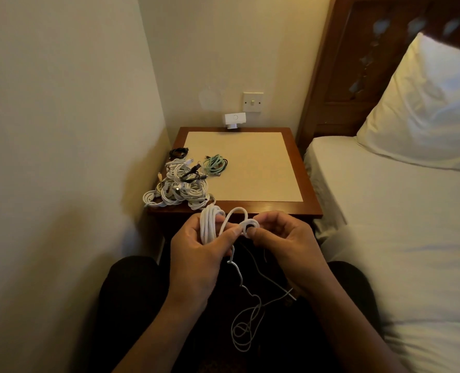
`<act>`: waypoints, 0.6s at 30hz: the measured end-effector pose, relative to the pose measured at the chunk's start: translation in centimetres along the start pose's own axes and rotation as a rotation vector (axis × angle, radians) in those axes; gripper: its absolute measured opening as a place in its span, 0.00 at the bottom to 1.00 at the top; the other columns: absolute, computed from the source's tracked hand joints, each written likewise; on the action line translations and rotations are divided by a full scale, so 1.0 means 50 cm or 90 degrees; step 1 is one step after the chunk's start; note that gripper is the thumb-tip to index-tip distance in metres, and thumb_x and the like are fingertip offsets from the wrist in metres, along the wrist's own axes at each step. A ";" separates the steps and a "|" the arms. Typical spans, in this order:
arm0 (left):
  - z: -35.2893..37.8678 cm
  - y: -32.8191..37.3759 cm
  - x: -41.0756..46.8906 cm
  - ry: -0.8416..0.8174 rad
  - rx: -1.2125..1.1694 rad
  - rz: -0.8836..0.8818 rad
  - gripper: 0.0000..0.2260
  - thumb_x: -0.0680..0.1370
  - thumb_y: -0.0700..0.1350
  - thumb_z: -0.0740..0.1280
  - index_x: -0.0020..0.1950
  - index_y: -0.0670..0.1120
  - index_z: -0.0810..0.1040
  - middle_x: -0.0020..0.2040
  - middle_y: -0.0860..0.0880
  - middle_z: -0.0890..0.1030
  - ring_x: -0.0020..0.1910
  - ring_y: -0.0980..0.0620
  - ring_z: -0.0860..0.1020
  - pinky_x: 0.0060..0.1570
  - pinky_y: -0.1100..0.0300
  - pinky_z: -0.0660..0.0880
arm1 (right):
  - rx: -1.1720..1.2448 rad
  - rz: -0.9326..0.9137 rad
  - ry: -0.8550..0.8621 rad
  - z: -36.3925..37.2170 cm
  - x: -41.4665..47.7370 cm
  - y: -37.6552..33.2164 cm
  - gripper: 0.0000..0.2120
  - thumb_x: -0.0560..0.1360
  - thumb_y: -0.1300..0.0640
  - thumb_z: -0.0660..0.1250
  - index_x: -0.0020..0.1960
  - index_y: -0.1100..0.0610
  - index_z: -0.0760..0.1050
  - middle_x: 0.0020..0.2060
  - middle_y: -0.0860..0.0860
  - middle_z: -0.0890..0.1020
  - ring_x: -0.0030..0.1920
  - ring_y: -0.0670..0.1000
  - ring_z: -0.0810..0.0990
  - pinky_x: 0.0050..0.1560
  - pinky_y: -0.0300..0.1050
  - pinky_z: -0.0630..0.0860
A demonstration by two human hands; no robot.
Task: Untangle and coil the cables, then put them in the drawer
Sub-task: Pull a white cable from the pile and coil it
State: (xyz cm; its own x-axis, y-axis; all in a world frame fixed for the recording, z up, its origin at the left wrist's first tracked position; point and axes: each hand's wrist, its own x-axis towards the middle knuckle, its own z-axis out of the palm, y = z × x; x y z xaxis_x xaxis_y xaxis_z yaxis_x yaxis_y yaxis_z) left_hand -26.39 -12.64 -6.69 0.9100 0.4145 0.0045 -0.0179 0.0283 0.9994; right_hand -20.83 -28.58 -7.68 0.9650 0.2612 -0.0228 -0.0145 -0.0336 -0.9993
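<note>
**Entry: one white cable, coiling under way above the lap**

- **Loose tail**: this end of the cable is hanging in slack, kinked loops over the dark lap. It is probably lying free so it can feed upward as turns are added.
- **Left hand**: the fingers are curling round a bundle of several turns of the white cable, with the thumb pressing across them. The hand seems to be serving as the former, keeping the turns from springing apart.
- **Right hand**: thumb and forefinger are pinching a small loop of the same cable, just beside the left thumb. It looks to be working out a twist or shaping the next turn.
- **Bench**: it is carrying the remaining stock at its front-left corner, near the hands.
  - A heap of white cables is partly overhanging the edge.
  - A teal cable is lying coiled just beside the heap.
  - A black cable is lying behind it.
- **Drawer:** not showing, since the hands are hiding the bench front. Stowing is judged not yet begun.
- **Far end:** a white device is standing at the rear edge below a wall switch. A bed is lying to the right.
</note>
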 end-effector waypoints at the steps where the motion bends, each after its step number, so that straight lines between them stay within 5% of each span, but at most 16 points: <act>1: -0.001 0.001 -0.006 0.006 0.058 0.047 0.10 0.74 0.44 0.77 0.53 0.52 0.83 0.45 0.51 0.86 0.42 0.53 0.84 0.39 0.62 0.81 | -0.075 -0.026 0.051 0.000 0.003 0.004 0.06 0.76 0.56 0.75 0.53 0.51 0.82 0.46 0.52 0.86 0.48 0.54 0.85 0.55 0.62 0.83; 3: 0.001 0.000 -0.014 0.008 0.121 0.095 0.09 0.74 0.45 0.78 0.51 0.53 0.82 0.42 0.52 0.85 0.40 0.52 0.84 0.37 0.62 0.81 | -0.172 -0.063 0.134 -0.004 0.009 0.009 0.05 0.76 0.51 0.75 0.50 0.46 0.80 0.44 0.48 0.84 0.44 0.50 0.84 0.50 0.60 0.83; 9: -0.029 -0.003 0.037 0.011 0.034 -0.003 0.07 0.76 0.46 0.75 0.53 0.51 0.83 0.40 0.43 0.83 0.35 0.52 0.79 0.42 0.54 0.81 | -0.157 -0.104 0.091 -0.019 0.008 -0.010 0.05 0.78 0.56 0.72 0.51 0.47 0.82 0.45 0.46 0.86 0.45 0.48 0.86 0.50 0.49 0.84; 12: -0.057 0.000 0.073 0.039 0.128 0.061 0.07 0.76 0.46 0.76 0.52 0.52 0.82 0.39 0.48 0.84 0.33 0.53 0.79 0.37 0.60 0.79 | -0.198 -0.069 0.097 -0.048 0.026 -0.012 0.03 0.80 0.56 0.71 0.50 0.49 0.82 0.43 0.48 0.85 0.45 0.48 0.85 0.50 0.46 0.82; 16: -0.049 -0.003 0.080 -0.059 0.284 0.134 0.08 0.76 0.48 0.76 0.53 0.54 0.81 0.41 0.51 0.83 0.33 0.53 0.81 0.33 0.63 0.79 | 0.333 0.163 0.035 -0.057 0.053 -0.024 0.06 0.76 0.64 0.62 0.42 0.59 0.74 0.36 0.54 0.79 0.42 0.54 0.79 0.49 0.50 0.78; 18: -0.044 -0.013 0.081 -0.098 0.375 0.148 0.08 0.76 0.51 0.75 0.54 0.54 0.81 0.41 0.53 0.83 0.35 0.54 0.81 0.35 0.59 0.80 | 0.453 0.198 -0.023 -0.065 0.056 -0.032 0.04 0.72 0.61 0.62 0.43 0.60 0.75 0.39 0.57 0.80 0.44 0.55 0.80 0.53 0.52 0.77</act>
State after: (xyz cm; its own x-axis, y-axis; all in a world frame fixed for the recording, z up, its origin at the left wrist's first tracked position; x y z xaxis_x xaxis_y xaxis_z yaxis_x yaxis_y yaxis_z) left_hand -23.59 -8.99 -7.42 0.9595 0.2136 0.1837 -0.0309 -0.5683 0.8222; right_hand -17.28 -30.92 -6.02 0.8797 0.3736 -0.2942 -0.4603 0.5137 -0.7241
